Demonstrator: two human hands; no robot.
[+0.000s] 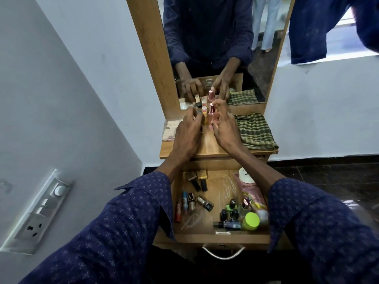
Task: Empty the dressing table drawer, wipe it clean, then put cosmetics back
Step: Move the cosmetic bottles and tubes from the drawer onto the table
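Two hands up top | right hand [223, 128] holds pink bottle [212, 114], left hand [187, 133] loose beside small tubes [204, 112] | a bump could tip them.

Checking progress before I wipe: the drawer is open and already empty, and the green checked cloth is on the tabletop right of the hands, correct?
Not quite. The head view shows the drawer open but not empty: bottles and a green-lidded jar lie inside. The cloth is on the tabletop, right of the hands.
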